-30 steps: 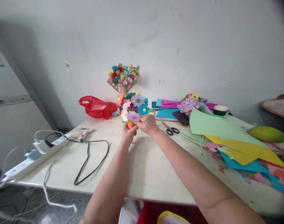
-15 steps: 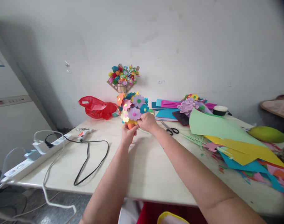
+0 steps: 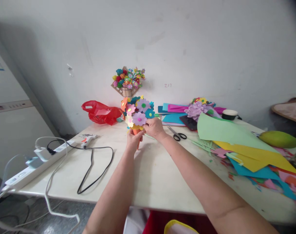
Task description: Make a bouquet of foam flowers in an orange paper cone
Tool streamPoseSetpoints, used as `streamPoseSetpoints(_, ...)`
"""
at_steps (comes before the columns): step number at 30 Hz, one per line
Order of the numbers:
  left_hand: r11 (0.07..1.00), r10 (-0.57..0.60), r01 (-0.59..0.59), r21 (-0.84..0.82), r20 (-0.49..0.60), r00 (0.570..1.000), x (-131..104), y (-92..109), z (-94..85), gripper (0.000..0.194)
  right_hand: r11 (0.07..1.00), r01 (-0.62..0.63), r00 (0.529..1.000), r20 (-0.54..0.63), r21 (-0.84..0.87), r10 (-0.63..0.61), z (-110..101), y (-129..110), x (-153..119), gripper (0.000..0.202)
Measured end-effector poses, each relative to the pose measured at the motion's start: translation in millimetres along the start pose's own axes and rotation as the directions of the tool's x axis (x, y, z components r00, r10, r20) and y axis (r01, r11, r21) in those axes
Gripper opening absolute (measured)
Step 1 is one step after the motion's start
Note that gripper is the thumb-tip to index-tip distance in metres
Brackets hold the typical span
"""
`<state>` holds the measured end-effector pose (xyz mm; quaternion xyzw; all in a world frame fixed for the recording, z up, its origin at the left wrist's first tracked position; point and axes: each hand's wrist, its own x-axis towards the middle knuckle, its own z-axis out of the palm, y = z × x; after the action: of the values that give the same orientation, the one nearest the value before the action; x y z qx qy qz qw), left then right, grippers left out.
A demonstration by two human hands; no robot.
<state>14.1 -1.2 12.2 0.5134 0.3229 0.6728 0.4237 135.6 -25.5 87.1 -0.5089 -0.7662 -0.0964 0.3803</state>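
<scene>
A bouquet of craft flowers [image 3: 139,118] in lilac, pink, orange, teal and cream stands above the table in front of me. Its orange base [image 3: 136,131] is partly hidden by my fingers. My left hand [image 3: 134,139] is closed round that orange base from the near side. At the bouquet's lower right edge, my right hand [image 3: 154,127] has its fingers pinched beneath the lilac and teal flowers. Whatever lies between those fingertips is covered, so I cannot make it out. Black-handled scissors [image 3: 179,136] lie to the right of my right hand.
On the left are a glue gun [image 3: 90,140], its looping black cable and a white power strip [image 3: 38,162]. A red plastic bag [image 3: 100,113] sits behind. Coloured sheets [image 3: 230,136], scraps and a green-yellow fruit [image 3: 279,139] cover the right side. A flower decoration [image 3: 128,79] hangs on the wall.
The bouquet's flowers have tilted very slightly to the left. Both hands keep their places and their hold.
</scene>
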Motion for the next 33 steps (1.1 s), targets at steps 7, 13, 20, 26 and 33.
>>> streamPoseSetpoints(7, 0.999, 0.006, -0.005, -0.044, 0.041, 0.999, -1, -1, -1.7, 0.034, 0.976, 0.205, 0.979, 0.026, -0.078, -0.204, 2, 4, -1, 0.022)
streamPoseSetpoints(13, 0.999, 0.009, -0.008, -0.049, 0.037, 0.999, -2, 4, 0.5, 0.034, 0.940, 0.305, 0.952, 0.024, -0.151, -0.305, 6, 6, -3, 0.026)
streamPoseSetpoints(20, 0.999, 0.000, 0.001, -0.045, 0.021, 1.000, -2, 2, 1.2, 0.033, 0.948, 0.247, 0.967, -0.009, -0.200, -0.254, 2, 2, -4, 0.023)
streamPoseSetpoints(26, 0.999, -0.004, 0.004, -0.054, 0.010, 1.000, -2, 2, 0.4, 0.034, 0.971, 0.174, 0.982, -0.044, -0.162, -0.183, 9, -4, -5, 0.024)
streamPoseSetpoints(33, 0.998, 0.012, -0.011, -0.060, 0.011, 1.000, 0, 0, -0.8, 0.035, 0.997, -0.067, 0.998, 0.000, -0.044, 0.067, 7, -10, 0, 0.026)
